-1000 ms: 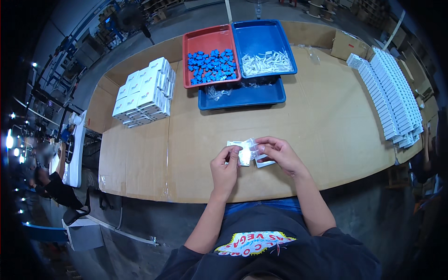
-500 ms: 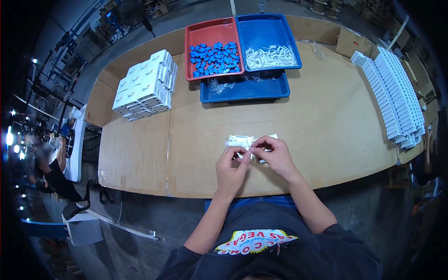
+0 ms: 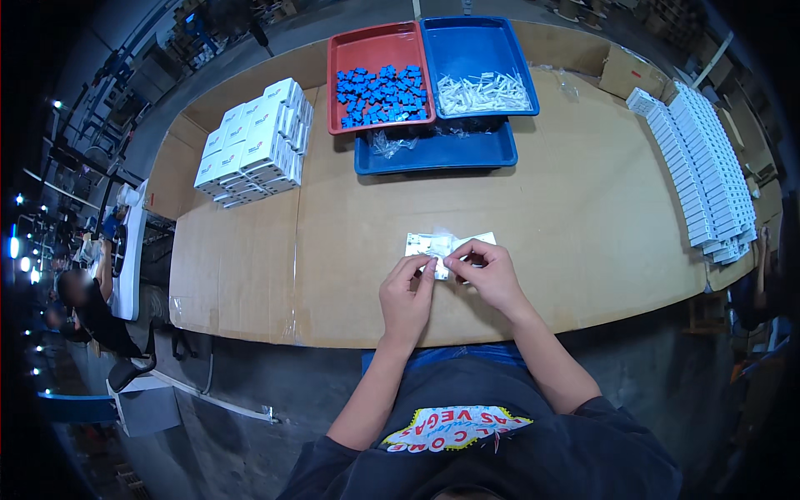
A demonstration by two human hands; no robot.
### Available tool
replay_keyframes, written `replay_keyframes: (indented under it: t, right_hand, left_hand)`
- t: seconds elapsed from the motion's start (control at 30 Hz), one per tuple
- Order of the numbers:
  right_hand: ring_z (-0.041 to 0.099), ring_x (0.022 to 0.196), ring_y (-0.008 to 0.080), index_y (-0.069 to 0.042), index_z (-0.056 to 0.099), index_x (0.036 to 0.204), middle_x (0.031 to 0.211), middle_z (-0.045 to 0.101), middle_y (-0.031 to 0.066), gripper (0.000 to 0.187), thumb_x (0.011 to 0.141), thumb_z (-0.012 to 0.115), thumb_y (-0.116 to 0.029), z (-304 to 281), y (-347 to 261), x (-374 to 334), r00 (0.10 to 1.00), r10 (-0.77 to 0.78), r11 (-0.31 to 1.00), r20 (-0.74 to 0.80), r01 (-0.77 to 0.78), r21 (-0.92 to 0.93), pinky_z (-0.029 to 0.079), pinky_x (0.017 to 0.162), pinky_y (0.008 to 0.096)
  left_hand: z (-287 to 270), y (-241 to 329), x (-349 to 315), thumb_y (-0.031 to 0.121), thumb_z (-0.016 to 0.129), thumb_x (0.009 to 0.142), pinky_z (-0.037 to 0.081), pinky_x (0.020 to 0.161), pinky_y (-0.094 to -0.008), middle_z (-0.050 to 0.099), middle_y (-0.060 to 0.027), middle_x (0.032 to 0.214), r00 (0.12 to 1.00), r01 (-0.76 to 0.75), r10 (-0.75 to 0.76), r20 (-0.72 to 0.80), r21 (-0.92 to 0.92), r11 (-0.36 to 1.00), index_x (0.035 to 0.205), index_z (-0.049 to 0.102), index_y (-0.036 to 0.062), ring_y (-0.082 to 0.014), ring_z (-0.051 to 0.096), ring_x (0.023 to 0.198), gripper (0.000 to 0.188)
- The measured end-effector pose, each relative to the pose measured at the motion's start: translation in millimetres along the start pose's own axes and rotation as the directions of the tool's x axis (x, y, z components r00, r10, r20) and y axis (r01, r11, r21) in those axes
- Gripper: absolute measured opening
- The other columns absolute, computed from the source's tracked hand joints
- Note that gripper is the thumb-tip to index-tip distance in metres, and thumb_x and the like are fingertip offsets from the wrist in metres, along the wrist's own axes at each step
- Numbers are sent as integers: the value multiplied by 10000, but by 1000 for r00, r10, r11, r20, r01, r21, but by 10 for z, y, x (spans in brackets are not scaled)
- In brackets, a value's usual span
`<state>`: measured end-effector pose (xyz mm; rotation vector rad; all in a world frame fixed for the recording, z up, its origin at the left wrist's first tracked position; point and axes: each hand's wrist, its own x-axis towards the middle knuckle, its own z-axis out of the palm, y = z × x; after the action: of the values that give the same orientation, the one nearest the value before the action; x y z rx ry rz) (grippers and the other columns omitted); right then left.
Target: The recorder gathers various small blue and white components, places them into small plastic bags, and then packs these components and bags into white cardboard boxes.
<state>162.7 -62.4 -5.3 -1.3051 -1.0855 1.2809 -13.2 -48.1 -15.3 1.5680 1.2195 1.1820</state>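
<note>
My left hand [image 3: 406, 293] and my right hand [image 3: 490, 277] meet over the near middle of the table, thumbs and forefingers pinched. Between them is what looks like a small clear plastic bag [image 3: 442, 239], its edges partly hidden by my fingertips. Under and behind the fingers lies a flat white plastic part [image 3: 419, 243] with small holes. A second white piece [image 3: 477, 239], box-like, shows beyond my right fingers, mostly covered by that hand.
At the back, a red tray [image 3: 335, 50] holds blue plastic pieces; beside it a blue tray [image 3: 471, 42] holds white pins. Another blue tray [image 3: 433, 163] sits below them. White boxes [image 3: 250, 142] are stacked left, white parts [image 3: 700, 167] in rows right. Another person [image 3: 96, 308] sits far left.
Both hands have drawn slightly down toward me, fingertips still pinched close together. More of the white part and the clear plastic now shows beyond them.
</note>
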Motion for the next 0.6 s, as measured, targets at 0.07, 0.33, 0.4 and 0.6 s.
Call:
replay_keyframes:
  t: [0.07,0.33,0.4,0.6]
  right_hand:
    - [657,749,82,14,699,984,864,727,35,106,948,766,-60,3,-4,-6,992,28,993,-124,-14,115,528,600,244]
    - [728,844,175,9,718,1038,977,738,85,98,942,721,-10,147,-54,-28,867,-434,883,-245,356,-306,590,700,310]
    - [734,879,191,0,734,1054,985,737,87,122,933,715,7,84,-60,-21,846,-495,833,-198,397,-387,595,732,323]
    - [715,967,182,-14,738,1098,1085,700,51,166,936,714,12,45,91,1,798,-602,769,-16,575,-279,586,743,300]
  left_hand:
    - [-21,0,-1,85,721,991,521,704,-277,730,-75,921,991,-131,130,15,188,973,1019,743,-34,-127,664,790,123]
    - [67,44,-46,205,668,1050,527,672,-267,713,-61,905,997,74,-73,22,-92,993,1025,715,-17,-120,663,743,229]
    - [48,63,-36,266,640,1075,528,663,-260,707,-55,896,973,231,-229,40,-274,934,1046,712,-6,-113,659,730,283]
    - [39,49,81,286,637,1083,525,636,-222,693,-30,883,884,463,-420,205,-507,727,1160,722,4,-60,626,705,305]
